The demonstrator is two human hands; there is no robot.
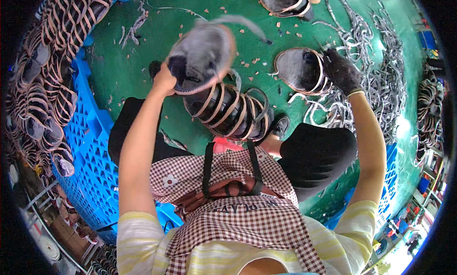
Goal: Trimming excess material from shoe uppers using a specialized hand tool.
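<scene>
Green floor, strappy sandals in both our hands.

Our left hand (164, 80) grips a blurred grey-soled sandal (202, 56) raised above a lap stack (228, 111); our gloved right hand (342, 71) clasps another sandal (300, 70) beside scattered strap offcuts (381, 75).

Brightness: bright, even daylight with vivid colours.
Glare: pale sheen on the green floor (143, 46) at right.
Blur: the raised sandal (202, 56) is motion-smeared.
Edges: strong fisheye bending, black vignette corners.
Shadows: soft, short.
</scene>
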